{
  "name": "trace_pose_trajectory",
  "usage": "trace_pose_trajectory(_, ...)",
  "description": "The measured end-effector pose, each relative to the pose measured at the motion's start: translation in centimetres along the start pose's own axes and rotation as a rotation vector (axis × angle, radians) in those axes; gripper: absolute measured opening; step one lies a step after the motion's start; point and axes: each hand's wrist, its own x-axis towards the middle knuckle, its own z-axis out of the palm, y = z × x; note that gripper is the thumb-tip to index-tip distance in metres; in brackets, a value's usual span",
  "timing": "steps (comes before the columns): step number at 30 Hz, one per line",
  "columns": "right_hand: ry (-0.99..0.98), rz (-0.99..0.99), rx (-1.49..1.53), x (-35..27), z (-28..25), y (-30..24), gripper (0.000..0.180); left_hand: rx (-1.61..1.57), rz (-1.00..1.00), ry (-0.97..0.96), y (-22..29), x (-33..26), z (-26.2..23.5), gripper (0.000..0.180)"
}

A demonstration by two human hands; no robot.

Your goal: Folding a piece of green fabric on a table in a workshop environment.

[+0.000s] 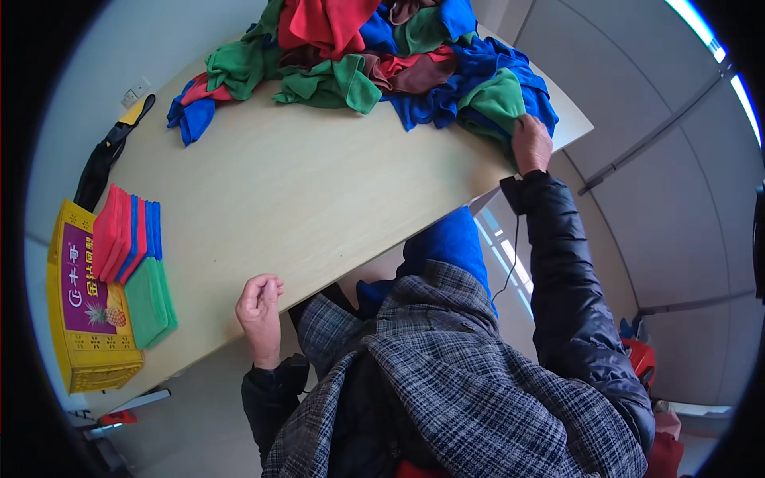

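Observation:
At the right end of the table, my right hand (pixel 532 145) is closed on the edge of a green cloth (pixel 496 99). This cloth lies on the right side of a loose heap, over a crumpled blue cloth (pixel 544 94). My left hand (pixel 260 313) is over the table's near edge, its fingers curled together with nothing visible in them. Red, brown, green and blue cloths make up the rest of the heap, among them a red cloth (pixel 327 28) at the top. To the left stand folded red and blue cloths (pixel 131 239) beside folded green cloths (pixel 150 303).
A yellow and purple cardboard box (pixel 100 362) stands at the table's left end, against the folded cloths. Behind it lies a black strap-like item (pixel 103 163) with a yellow part. Bare pale wood of the table (pixel 263 191) shows between the heap and my left hand.

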Motion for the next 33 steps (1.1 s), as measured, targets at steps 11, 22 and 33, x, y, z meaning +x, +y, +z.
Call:
trace_pose_trajectory(11,-0.107,-0.176,0.097,1.5,3.6,-1.6,0.022,-0.876,0.394,-0.77,18.4,-0.1,0.3,0.028)
trace_pose_trajectory(22,-0.034,-0.247,0.015,1.8,7.3,3.4,0.022,-0.885,0.654,-0.555,18.4,-3.2,-6.6,0.024)
trace_pose_trajectory(33,-0.181,-0.061,0.28,3.3,5.7,4.3,0.018,-0.928,0.716,-0.708,18.4,-2.2,-7.3,0.024)
